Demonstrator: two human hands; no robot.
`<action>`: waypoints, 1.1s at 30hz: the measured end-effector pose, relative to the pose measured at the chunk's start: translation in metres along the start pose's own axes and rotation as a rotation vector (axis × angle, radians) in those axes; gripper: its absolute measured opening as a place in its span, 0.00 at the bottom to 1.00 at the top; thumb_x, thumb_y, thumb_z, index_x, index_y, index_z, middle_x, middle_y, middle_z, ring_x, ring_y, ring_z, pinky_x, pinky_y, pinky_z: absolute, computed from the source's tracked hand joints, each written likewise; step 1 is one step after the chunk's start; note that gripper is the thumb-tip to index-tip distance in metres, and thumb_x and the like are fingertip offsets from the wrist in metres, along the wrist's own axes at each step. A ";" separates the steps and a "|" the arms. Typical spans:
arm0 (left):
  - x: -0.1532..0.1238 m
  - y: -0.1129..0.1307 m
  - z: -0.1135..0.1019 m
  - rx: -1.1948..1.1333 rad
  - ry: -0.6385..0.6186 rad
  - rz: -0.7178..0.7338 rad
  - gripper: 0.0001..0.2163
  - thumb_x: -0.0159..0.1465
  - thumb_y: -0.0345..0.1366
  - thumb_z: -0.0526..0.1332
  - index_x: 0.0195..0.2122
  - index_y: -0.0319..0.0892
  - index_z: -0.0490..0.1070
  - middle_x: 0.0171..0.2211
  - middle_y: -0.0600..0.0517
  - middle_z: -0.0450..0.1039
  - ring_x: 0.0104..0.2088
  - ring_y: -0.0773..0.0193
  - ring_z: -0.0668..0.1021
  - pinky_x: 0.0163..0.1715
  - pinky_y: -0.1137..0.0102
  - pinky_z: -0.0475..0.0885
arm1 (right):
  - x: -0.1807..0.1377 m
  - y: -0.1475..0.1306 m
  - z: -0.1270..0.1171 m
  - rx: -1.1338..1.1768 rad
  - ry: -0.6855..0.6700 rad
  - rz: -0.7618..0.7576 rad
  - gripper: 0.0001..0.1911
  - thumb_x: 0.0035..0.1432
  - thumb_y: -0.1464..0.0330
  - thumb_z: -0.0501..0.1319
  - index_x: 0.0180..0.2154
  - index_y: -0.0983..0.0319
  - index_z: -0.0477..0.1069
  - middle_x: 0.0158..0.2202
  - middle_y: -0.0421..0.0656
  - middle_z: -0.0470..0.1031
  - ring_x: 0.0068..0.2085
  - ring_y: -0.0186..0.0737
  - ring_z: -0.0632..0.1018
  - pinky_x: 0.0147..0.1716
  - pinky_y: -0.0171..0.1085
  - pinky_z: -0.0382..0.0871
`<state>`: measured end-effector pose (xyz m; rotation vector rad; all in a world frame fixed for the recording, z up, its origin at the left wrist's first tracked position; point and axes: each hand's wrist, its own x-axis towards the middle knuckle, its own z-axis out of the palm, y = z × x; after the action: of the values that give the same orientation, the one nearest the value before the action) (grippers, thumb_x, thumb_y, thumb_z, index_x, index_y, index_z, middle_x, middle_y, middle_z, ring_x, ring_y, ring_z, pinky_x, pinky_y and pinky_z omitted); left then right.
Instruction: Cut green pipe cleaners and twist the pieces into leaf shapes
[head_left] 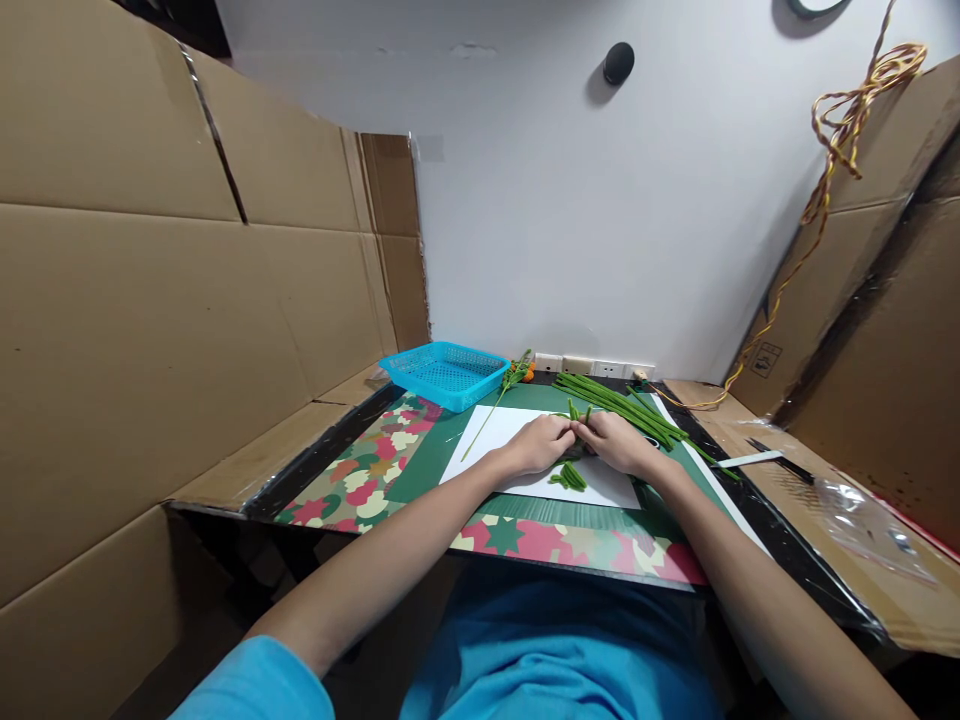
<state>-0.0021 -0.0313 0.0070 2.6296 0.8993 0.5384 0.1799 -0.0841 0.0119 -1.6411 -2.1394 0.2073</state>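
My left hand (538,443) and my right hand (611,440) meet over a white sheet of paper (484,440). The fingers of both are closed in a pinch on fuzzy green pipe cleaner pieces (574,410), whose ends stick up beyond the fingertips. Just below my hands, a small heap of short green pipe cleaner pieces (571,478) lies on the paper. A bundle of long green pipe cleaners (619,408) rests behind and beside my right hand. What exactly sits between the fingertips is partly hidden.
A blue plastic basket (450,378) stands at the back left, beside a green stem with orange blooms (519,374). The patterned mat (375,470) covers the table. At right lie a white strip (750,458), a dark pen-like tool (787,464) and a clear bag (862,520). Cardboard walls (187,300) flank the table.
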 end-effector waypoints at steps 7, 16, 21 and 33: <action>-0.001 0.001 -0.001 0.006 -0.001 0.010 0.14 0.69 0.36 0.52 0.34 0.41 0.76 0.35 0.46 0.79 0.34 0.59 0.78 0.33 0.69 0.65 | -0.001 -0.001 -0.001 0.003 0.000 0.001 0.26 0.74 0.61 0.51 0.21 0.60 0.63 0.23 0.44 0.71 0.26 0.36 0.68 0.29 0.36 0.52; -0.001 0.002 -0.002 0.004 -0.006 -0.001 0.14 0.69 0.36 0.52 0.34 0.41 0.76 0.35 0.46 0.79 0.35 0.58 0.78 0.34 0.69 0.66 | -0.001 -0.001 -0.001 0.017 -0.001 -0.005 0.26 0.73 0.61 0.50 0.21 0.60 0.63 0.23 0.44 0.72 0.26 0.37 0.69 0.29 0.36 0.52; -0.001 0.003 -0.002 0.000 -0.010 -0.017 0.14 0.69 0.36 0.52 0.34 0.40 0.76 0.36 0.45 0.80 0.35 0.58 0.79 0.34 0.69 0.67 | 0.000 0.002 0.001 0.012 0.005 -0.004 0.26 0.73 0.61 0.51 0.21 0.60 0.63 0.23 0.43 0.71 0.25 0.36 0.68 0.28 0.36 0.51; -0.001 0.002 -0.001 0.007 -0.011 -0.010 0.14 0.69 0.37 0.52 0.34 0.40 0.76 0.35 0.45 0.79 0.34 0.58 0.78 0.34 0.69 0.67 | -0.001 0.000 -0.001 -0.009 0.002 0.001 0.26 0.73 0.61 0.51 0.22 0.60 0.65 0.24 0.44 0.72 0.26 0.37 0.69 0.28 0.36 0.52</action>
<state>-0.0024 -0.0334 0.0088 2.6305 0.9116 0.5193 0.1802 -0.0852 0.0124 -1.6465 -2.1409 0.1960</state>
